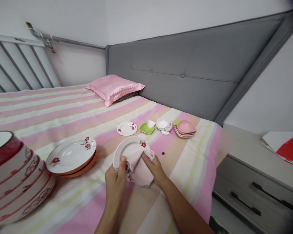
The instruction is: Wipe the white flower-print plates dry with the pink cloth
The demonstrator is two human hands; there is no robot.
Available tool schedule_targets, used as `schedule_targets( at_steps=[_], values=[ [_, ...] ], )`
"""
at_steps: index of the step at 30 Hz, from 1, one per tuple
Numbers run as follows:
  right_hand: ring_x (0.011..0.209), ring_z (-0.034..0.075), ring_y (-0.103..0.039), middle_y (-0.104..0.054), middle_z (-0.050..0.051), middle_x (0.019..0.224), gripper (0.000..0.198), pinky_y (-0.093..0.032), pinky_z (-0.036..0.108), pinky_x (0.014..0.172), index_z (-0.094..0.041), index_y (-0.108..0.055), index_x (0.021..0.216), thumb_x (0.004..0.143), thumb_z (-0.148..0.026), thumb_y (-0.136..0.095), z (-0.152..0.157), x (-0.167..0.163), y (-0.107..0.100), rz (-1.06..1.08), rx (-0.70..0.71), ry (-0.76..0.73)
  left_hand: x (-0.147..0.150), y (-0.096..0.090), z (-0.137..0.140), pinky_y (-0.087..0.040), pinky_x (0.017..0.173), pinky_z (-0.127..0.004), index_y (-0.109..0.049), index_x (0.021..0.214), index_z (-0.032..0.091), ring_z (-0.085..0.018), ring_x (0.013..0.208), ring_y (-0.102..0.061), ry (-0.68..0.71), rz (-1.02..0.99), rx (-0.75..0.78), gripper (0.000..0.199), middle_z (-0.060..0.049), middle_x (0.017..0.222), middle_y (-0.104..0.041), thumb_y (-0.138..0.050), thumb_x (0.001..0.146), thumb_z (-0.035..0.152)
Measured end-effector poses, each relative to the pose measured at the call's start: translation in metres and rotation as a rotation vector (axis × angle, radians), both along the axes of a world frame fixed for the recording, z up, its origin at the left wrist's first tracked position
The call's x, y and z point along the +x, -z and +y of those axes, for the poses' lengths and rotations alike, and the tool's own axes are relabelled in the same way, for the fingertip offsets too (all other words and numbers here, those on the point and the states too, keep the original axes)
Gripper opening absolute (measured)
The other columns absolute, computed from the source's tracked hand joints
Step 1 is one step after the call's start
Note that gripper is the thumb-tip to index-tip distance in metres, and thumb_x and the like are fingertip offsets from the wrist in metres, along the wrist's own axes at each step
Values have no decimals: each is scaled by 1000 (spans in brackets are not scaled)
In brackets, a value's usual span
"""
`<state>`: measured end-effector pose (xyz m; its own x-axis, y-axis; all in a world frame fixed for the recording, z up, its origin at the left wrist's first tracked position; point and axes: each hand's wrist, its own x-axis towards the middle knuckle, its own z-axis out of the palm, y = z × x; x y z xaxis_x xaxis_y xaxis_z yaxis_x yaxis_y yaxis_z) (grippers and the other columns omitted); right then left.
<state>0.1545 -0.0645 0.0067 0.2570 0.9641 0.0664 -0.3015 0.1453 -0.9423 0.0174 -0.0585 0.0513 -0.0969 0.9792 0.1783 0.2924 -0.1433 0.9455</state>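
Both hands' fingers pinch: left hand (115, 177) steadying the plate (129, 144) by its rim, right hand (157, 170) seemingly gripping the cloth (142, 172) against it.

Seeing just a bare left hand (115, 177) and bare right hand (158, 170), plus slim forearms (183, 201) widening away from the wrists, uncovered right down to the bottom edge. Can spot a thumbnail (123, 159) too, tbh too small for detail.
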Motion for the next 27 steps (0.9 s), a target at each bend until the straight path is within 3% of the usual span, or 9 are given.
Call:
schedule_targets(
  at_steps=[3,7,16,22,27],
  values=[
    [94,23,-64,-71,4,95,43,-49,33,82,-20,-63,106,73,-49,-66,-3,-3,-4,45,-43,-50,4,3,-4,-41,55,-26,-60,63,16,-19,61,-53,-57,-69,-41,41,-2,58,-59,-53,77,53],
    [98,23,-63,-70,5,100,44,-49,33,85,-20,-64,107,72,-46,-69,-5,-3,-7,38,-50,-77,8,6,-6,-45,60,-28,-67,80,13,-23,73,-59,-13,-139,-73,43,-6,71,-67,-51,79,53],
    [90,23,-63,-71,6,95,31,-48,34,82,-18,-68,97,77,-42,-63,-4,4,-3,-267,82,139,-20,3,17,-50,69,-29,-62,103,14,-22,82,-65,111,-270,-63,47,-10,95,-71,-69,68,44],
    [71,17,-54,-60,3,78,16,-44,27,68,-21,-66,83,80,-36,-61,-8,4,-7,-563,280,126,-39,-8,19,-46,86,-34,-69,97,19,-27,100,-61,267,20,32,36,-10,104,-69,-71,66,38],
    [73,17,-51,-57,2,76,13,-39,27,67,-22,-65,79,79,-36,-64,-9,2,-6,-683,373,12,-38,-14,13,-49,79,-31,-71,95,21,-23,88,-65,553,105,58,24,-8,96,-72,-61,77,32]
  ],
)
